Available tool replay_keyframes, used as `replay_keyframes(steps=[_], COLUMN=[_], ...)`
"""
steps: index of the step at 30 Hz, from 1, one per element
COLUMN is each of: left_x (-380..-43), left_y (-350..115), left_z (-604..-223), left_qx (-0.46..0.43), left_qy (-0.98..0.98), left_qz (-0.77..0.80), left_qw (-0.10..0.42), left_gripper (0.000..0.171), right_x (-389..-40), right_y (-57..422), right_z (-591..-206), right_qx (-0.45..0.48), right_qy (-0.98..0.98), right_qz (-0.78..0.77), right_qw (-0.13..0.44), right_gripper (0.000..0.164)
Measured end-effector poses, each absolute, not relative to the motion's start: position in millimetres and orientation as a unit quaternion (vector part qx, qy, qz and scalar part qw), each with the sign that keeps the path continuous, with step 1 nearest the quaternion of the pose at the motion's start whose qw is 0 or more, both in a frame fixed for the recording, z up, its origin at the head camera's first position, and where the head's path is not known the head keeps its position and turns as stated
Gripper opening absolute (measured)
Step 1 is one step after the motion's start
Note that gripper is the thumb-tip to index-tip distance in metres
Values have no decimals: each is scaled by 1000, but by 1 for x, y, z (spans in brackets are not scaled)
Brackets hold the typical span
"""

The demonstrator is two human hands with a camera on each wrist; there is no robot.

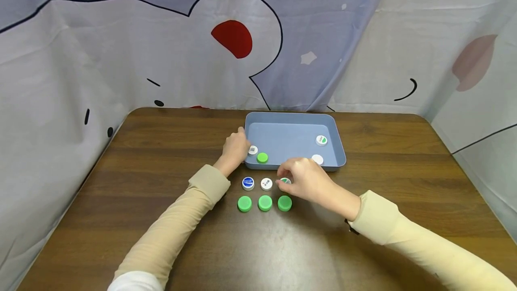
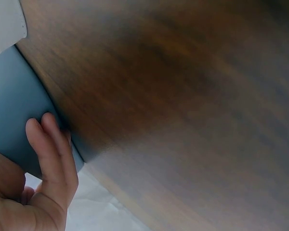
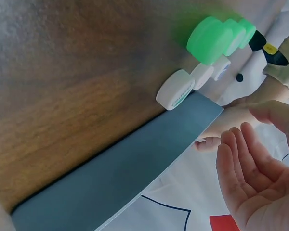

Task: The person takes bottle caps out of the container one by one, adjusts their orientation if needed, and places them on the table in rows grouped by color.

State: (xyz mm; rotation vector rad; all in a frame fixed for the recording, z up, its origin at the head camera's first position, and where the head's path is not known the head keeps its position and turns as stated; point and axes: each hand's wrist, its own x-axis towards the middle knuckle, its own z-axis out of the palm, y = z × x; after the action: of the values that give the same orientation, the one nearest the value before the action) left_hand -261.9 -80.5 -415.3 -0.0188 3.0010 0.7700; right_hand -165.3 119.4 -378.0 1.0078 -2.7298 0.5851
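Observation:
My left hand (image 1: 235, 149) holds the left wall of a blue tray (image 1: 286, 140); in the left wrist view its fingers (image 2: 50, 154) lie against the tray's outer side. Just in front of the tray, my right hand (image 1: 310, 182) hovers with bent fingers and nothing in them. Below it sits a white bottle cap with a green print (image 3: 176, 90), apart from the fingers in the right wrist view. To its left are a white cap with dark marks (image 1: 266, 184) and a blue-and-white cap (image 1: 248, 183). Three green caps (image 1: 265, 203) form a row nearer me.
Inside the tray lie a bright green cap (image 1: 262, 158), a white cap with a dark square (image 1: 252, 150), a white-and-green cap (image 1: 321, 140) and a plain white cap (image 1: 317, 160). The wooden table (image 1: 181, 129) meets a printed curtain (image 1: 181, 57) at the back.

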Motion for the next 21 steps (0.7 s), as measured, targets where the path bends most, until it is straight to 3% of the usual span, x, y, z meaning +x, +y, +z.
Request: replay_keyframes(steps=[21], left_x=[-262], left_y=[-81], left_z=[-414], left_qx=[-6], left_qy=[968], left_qz=[250], left_qw=[27], left_gripper=[41], right_x=[-187], right_y=[113], right_z=[-365], right_qx=[325], right_qy=[-919], right_qz=[204], right_qw=[88], right_gripper=[9])
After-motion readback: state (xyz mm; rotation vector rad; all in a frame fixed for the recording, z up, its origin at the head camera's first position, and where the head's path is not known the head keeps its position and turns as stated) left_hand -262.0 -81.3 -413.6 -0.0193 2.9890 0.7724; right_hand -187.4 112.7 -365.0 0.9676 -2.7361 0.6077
